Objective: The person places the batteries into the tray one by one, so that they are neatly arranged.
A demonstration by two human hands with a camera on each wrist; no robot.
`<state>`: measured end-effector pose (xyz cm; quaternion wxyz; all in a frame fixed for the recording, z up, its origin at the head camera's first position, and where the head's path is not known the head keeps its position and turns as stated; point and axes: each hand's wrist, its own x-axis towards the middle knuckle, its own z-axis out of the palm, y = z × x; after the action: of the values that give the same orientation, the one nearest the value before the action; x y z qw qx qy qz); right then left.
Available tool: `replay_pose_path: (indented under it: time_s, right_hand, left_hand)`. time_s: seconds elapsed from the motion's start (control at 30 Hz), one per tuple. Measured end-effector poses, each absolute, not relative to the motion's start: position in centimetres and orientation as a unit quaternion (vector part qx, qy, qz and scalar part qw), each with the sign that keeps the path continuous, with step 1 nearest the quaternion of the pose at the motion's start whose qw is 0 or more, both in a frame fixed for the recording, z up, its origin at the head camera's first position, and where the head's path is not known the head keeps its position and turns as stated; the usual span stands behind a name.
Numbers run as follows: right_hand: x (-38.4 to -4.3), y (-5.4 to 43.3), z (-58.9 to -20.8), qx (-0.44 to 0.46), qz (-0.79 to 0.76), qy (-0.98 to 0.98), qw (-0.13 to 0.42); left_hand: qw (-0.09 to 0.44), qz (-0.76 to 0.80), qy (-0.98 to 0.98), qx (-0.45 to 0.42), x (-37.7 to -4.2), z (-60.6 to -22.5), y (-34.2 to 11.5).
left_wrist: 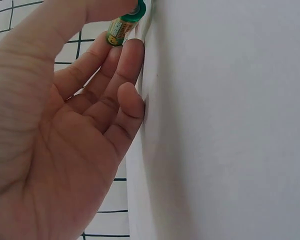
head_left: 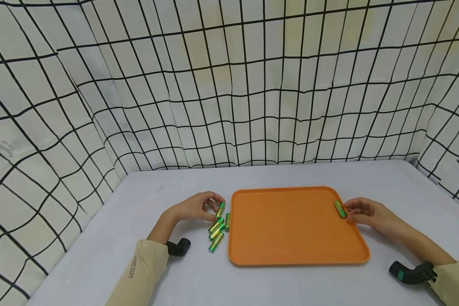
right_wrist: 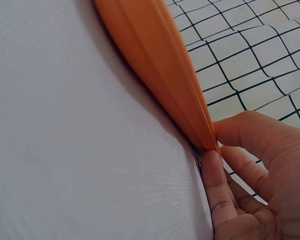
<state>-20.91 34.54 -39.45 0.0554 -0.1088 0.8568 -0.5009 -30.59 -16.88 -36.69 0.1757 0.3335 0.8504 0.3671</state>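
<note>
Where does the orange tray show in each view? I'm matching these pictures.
Head: the orange tray lies right of centre, lower half.
Left wrist: not in it.
Right wrist: top centre, held at its edge by the right hand.
Shared landmark: grid-lined backdrop.

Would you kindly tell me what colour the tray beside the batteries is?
The tray is plain orange, and it shows best in the head view.
</note>
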Motion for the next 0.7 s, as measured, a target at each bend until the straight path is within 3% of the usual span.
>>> replay_pose_path:
  time_s: [0.7]
  right_hand:
    - [-20.84,34.38,-39.30,-0.109,-0.497,0.859,0.058]
  left_hand:
    - [0.173,0.398,0.844,0.316,-29.77,-35.95,-16.30]
